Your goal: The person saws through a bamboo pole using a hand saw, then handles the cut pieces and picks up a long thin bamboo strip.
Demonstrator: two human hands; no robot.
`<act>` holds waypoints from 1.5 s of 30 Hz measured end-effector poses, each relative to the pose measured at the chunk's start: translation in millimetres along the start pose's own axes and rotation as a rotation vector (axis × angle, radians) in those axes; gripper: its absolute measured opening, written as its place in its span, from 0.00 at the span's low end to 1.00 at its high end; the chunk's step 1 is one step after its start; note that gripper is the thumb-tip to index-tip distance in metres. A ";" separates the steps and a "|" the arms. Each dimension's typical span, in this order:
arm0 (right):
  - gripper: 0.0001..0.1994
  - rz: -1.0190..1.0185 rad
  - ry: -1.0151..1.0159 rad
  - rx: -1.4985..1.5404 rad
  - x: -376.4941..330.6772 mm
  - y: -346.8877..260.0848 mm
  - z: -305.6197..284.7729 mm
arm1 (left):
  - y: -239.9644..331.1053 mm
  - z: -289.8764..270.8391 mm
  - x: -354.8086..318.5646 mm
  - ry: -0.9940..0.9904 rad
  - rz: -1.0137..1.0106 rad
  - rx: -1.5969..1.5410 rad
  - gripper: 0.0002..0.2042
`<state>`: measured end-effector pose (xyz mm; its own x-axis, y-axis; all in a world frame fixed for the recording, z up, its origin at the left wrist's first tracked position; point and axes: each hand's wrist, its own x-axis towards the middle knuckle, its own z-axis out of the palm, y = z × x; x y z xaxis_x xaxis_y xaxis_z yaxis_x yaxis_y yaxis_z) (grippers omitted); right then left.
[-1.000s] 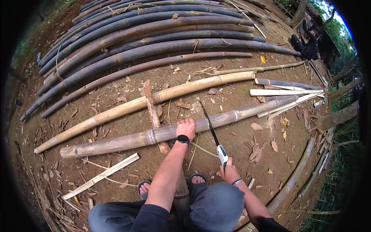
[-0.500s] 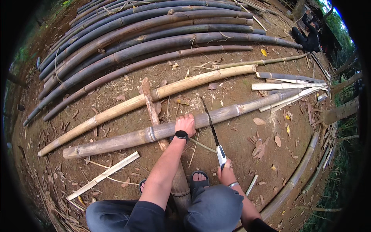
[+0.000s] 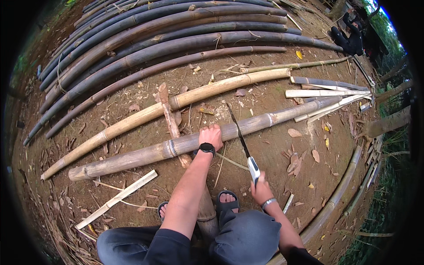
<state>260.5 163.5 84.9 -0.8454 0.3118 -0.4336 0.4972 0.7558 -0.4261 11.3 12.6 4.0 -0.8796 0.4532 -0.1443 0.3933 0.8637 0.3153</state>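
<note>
My left hand [image 3: 210, 136] presses down on a thick brown-grey bamboo pole [image 3: 256, 126], its fingers wrapped over the top. Just right of that hand, a hand saw [image 3: 251, 164] with a dark blade and a white handle end lies across the pole. My right hand [image 3: 261, 190] is closed around the saw's handle. The blade crosses the pole's upper side, and its tip reaches past the far edge. Whether a cut has opened in the bamboo is too small to tell. Under the pole runs a short rough stick [image 3: 169, 112].
A pale bamboo pole [image 3: 212, 95] lies just beyond. Farther off rests a row of long dark poles [image 3: 176, 48]. Split strips [image 3: 327, 93] lie at right, another strip [image 3: 119, 198] at left. A person [image 3: 351, 37] sits at the far right. Dry leaves dot the ground.
The whole view has shifted slightly. My right hand and the saw have moved a little forward, away from me. My left hand stays on the pole.
</note>
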 end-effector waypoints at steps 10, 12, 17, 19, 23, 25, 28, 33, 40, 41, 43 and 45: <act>0.30 -0.016 -0.013 0.002 12.6 -4.0 -0.8 | -9.2 1.7 -2.5 -0.025 -0.033 0.024 0.17; 0.30 -0.084 -0.009 0.020 -2.7 -1.9 0.9 | -12.6 -3.8 -1.5 -0.069 -0.025 -0.002 0.17; 0.29 -0.067 -0.027 0.028 9.6 -1.6 4.1 | -7.9 3.4 -5.6 0.044 -0.037 0.071 0.19; 0.26 -0.051 0.024 0.056 29.5 -15.6 2.1 | -0.2 4.2 -6.1 0.029 -0.039 0.073 0.19; 0.26 0.016 -0.036 0.141 -13.0 2.2 25.3 | -15.3 -4.1 -4.2 -0.080 -0.050 0.036 0.20; 0.24 0.015 0.020 0.128 -46.3 18.7 19.1 | -9.4 0.8 -2.7 -0.040 -0.053 0.054 0.21; 0.25 -0.018 0.050 0.007 10.7 0.1 14.6 | -1.5 -5.2 -0.7 -0.070 -0.025 0.021 0.22; 0.23 0.062 -0.006 0.190 -74.7 44.2 33.1 | -10.7 -3.0 0.7 -0.070 -0.055 0.049 0.21; 0.22 0.025 -0.020 0.114 -28.3 5.4 17.2 | -14.6 -11.0 -1.6 -0.112 -0.058 0.004 0.17; 0.22 0.053 -0.044 0.185 -65.6 25.0 17.2 | -17.8 -5.0 -7.4 -0.102 -0.076 0.022 0.17; 0.23 -0.086 0.023 0.186 -52.4 78.8 35.5 | 0.2 -3.4 0.6 -0.042 -0.065 0.061 0.17; 0.24 0.005 -0.003 0.027 -11.5 15.7 9.6 | 1.8 -9.5 -2.5 -0.072 -0.025 0.004 0.16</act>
<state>279.9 166.3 75.6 -0.8422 0.3140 -0.4383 0.5068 0.7384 -0.4449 11.7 11.0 13.8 -0.8678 0.4460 -0.2191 0.3727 0.8758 0.3066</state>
